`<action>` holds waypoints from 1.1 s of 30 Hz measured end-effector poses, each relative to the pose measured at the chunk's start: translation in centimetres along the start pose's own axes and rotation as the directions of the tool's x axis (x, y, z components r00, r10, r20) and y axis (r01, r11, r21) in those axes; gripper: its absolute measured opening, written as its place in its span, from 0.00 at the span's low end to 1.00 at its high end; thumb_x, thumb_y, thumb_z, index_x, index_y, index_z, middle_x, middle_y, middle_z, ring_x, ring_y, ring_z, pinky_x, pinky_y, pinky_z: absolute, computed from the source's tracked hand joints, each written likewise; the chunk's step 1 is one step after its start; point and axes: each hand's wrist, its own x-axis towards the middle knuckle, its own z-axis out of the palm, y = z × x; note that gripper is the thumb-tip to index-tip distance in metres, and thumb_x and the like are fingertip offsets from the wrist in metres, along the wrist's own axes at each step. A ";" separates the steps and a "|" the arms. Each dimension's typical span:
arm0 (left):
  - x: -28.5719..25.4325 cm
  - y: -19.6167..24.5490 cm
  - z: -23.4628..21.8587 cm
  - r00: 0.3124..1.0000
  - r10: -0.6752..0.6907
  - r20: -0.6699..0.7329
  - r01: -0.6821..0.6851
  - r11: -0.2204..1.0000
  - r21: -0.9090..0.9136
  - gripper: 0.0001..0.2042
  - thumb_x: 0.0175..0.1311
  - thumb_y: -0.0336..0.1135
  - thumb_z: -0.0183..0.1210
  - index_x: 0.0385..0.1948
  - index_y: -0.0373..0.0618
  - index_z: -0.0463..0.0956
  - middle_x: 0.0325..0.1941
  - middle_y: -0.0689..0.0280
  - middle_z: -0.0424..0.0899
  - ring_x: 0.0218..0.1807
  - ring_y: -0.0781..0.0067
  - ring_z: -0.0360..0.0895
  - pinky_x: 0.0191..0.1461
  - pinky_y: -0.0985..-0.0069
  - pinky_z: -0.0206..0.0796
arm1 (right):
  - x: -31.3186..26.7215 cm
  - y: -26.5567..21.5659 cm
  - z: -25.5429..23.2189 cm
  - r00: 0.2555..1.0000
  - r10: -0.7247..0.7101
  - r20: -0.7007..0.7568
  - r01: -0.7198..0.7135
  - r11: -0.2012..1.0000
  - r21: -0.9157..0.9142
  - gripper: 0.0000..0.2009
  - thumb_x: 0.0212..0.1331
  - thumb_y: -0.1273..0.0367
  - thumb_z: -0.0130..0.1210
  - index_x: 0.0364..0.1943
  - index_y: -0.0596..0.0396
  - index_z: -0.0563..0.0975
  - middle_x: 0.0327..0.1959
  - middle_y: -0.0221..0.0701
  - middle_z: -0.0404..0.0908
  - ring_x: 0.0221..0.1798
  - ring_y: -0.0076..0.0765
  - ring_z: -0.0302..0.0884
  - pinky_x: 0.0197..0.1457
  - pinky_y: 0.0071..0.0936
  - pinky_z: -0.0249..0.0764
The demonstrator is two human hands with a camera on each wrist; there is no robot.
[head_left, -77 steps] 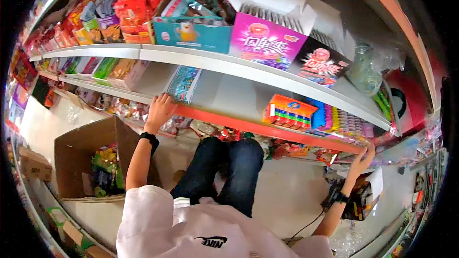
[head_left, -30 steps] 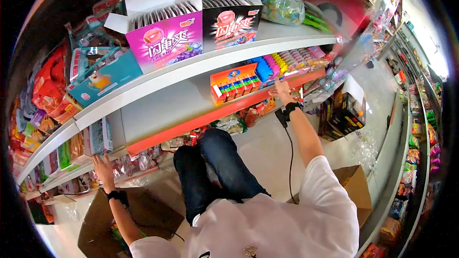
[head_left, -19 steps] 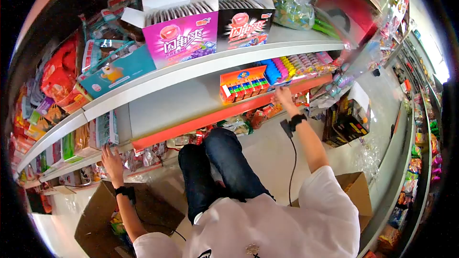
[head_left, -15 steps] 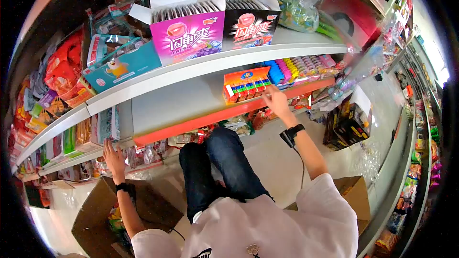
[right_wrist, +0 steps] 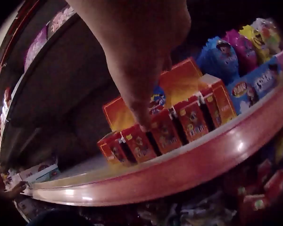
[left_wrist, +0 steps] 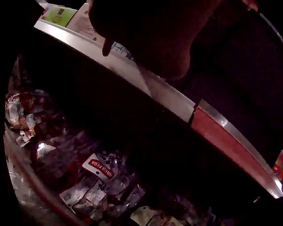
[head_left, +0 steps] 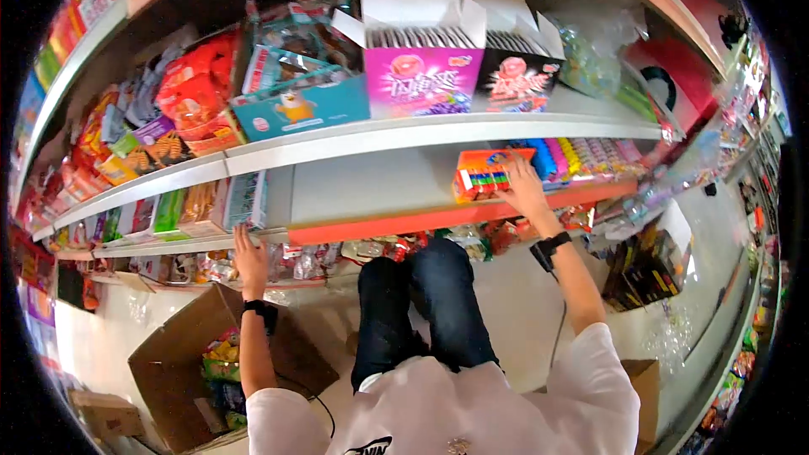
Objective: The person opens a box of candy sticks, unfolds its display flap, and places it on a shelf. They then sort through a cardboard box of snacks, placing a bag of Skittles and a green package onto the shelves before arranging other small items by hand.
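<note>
My right hand (head_left: 528, 190) reaches over the right part of an orange display box (head_left: 466, 179) on the lower shelf, fingers spread across its top. In the right wrist view, a digit (right_wrist: 140, 115) comes down at the row of small orange packs (right_wrist: 141, 146) at the box's front; the remaining fingers are hidden behind the hand. My left hand (head_left: 251, 265) has its fingers straight at the shelf's pale front edge (head_left: 194, 246), just below a blue-and-white box (head_left: 245, 200). Dark in the left wrist view, that hand (left_wrist: 155, 42) overlaps the shelf edge.
Blue, pink and yellow candy packs (head_left: 571, 156) stand right of the orange box. Above, the upper shelf (head_left: 337, 136) bears a purple box (head_left: 421, 84), a black box (head_left: 518, 88) and a teal box (head_left: 299, 109). A cardboard carton (head_left: 181, 371) stands on the floor at left.
The right hand has moved from the shelf's right end leftward onto the orange box. The left hand has shifted left along the edge, away from the red strip. The head view has turned right, then partly back.
</note>
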 end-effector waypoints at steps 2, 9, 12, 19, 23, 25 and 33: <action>-0.1 0.1 -0.1 1.000 0.001 0.027 0.000 0.999 -0.041 0.29 0.65 0.40 0.51 0.65 0.34 0.55 0.71 0.47 0.55 0.72 0.44 0.51 0.71 0.56 0.49 | 1.5 0.7 -1.2 0.995 -0.068 0.073 0.069 0.998 -0.007 0.46 0.36 0.59 0.72 0.63 0.55 0.60 0.67 0.44 0.59 0.69 0.51 0.56 0.66 0.47 0.61; -0.3 1.5 -1.2 0.998 -0.054 0.032 0.056 0.997 -0.044 0.30 0.67 0.43 0.50 0.65 0.35 0.55 0.72 0.52 0.55 0.74 0.49 0.49 0.71 0.57 0.50 | 5.8 5.1 -0.1 0.884 -0.268 0.383 0.266 0.962 0.057 0.53 0.25 0.52 0.75 0.63 0.59 0.63 0.58 0.51 0.71 0.62 0.55 0.67 0.63 0.41 0.67; -0.3 1.4 -1.6 0.999 -0.022 0.028 0.023 0.998 -0.051 0.30 0.66 0.43 0.51 0.65 0.35 0.55 0.72 0.51 0.55 0.74 0.49 0.49 0.71 0.57 0.49 | 7.4 5.2 -0.4 0.804 -0.176 0.568 0.156 0.984 0.085 0.49 0.26 0.46 0.73 0.59 0.58 0.69 0.57 0.48 0.73 0.61 0.53 0.69 0.61 0.40 0.69; -0.2 0.9 -1.4 0.993 -0.057 0.107 0.063 0.996 -0.057 0.31 0.64 0.40 0.52 0.66 0.33 0.54 0.72 0.49 0.54 0.74 0.49 0.47 0.73 0.59 0.47 | 7.8 12.8 4.4 0.761 0.060 0.646 -0.279 0.929 0.242 0.32 0.48 0.44 0.62 0.47 0.57 0.78 0.45 0.39 0.81 0.48 0.39 0.78 0.52 0.33 0.71; -0.2 1.8 -1.4 0.993 -0.074 0.088 0.081 0.994 -0.072 0.32 0.66 0.45 0.50 0.66 0.32 0.54 0.73 0.48 0.52 0.75 0.49 0.46 0.73 0.59 0.45 | 8.1 10.9 3.3 0.814 -0.007 0.581 -0.175 0.951 0.256 0.25 0.55 0.49 0.59 0.44 0.57 0.80 0.40 0.40 0.83 0.42 0.38 0.80 0.46 0.32 0.73; -0.1 1.6 -0.8 0.997 -0.061 0.054 0.066 0.994 -0.082 0.32 0.67 0.46 0.50 0.66 0.32 0.54 0.73 0.48 0.52 0.75 0.49 0.45 0.73 0.59 0.45 | 8.4 9.6 2.8 0.838 -0.047 0.544 -0.075 0.977 0.200 0.23 0.56 0.50 0.59 0.44 0.55 0.80 0.38 0.39 0.83 0.41 0.39 0.80 0.45 0.33 0.72; -0.3 1.2 0.3 0.998 -0.055 -0.006 0.054 0.996 -0.075 0.33 0.65 0.47 0.51 0.65 0.31 0.54 0.72 0.48 0.53 0.75 0.49 0.46 0.71 0.57 0.48 | 12.3 1.8 6.6 0.882 -0.306 0.359 0.173 0.917 0.359 0.22 0.59 0.53 0.57 0.49 0.56 0.77 0.44 0.42 0.81 0.48 0.45 0.76 0.53 0.38 0.70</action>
